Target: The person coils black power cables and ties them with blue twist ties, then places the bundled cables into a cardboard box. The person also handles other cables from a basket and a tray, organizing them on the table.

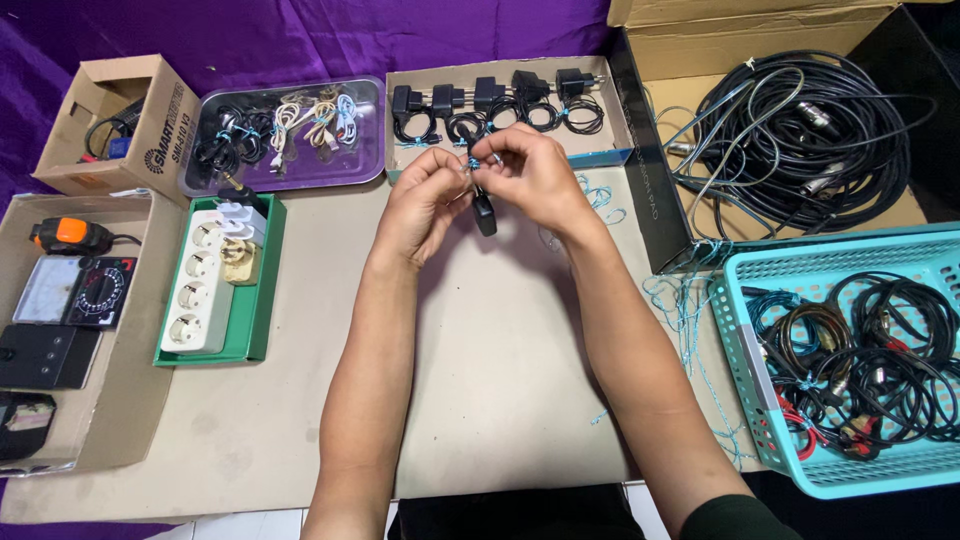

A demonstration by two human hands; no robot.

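Note:
Both my hands are raised together over the middle of the brown cardboard mat (500, 380). My left hand (425, 195) and my right hand (535, 175) pinch a thin blue twist tie (473, 163) around the coiled cable of a black charger (484, 213). The charger's plug body hangs down between my hands. Just behind them stands a shallow cardboard tray (610, 120) with a row of several black chargers, each cable bundled with a blue tie.
A clear plastic tray (372, 125) holds bundled cables. At left, a white power strip (198, 290) lies in a green tray, with boxes of meters beside it. A turquoise basket (745, 360) and a large box (660, 200) at right hold black cables. Loose blue ties (685, 300) lie nearby.

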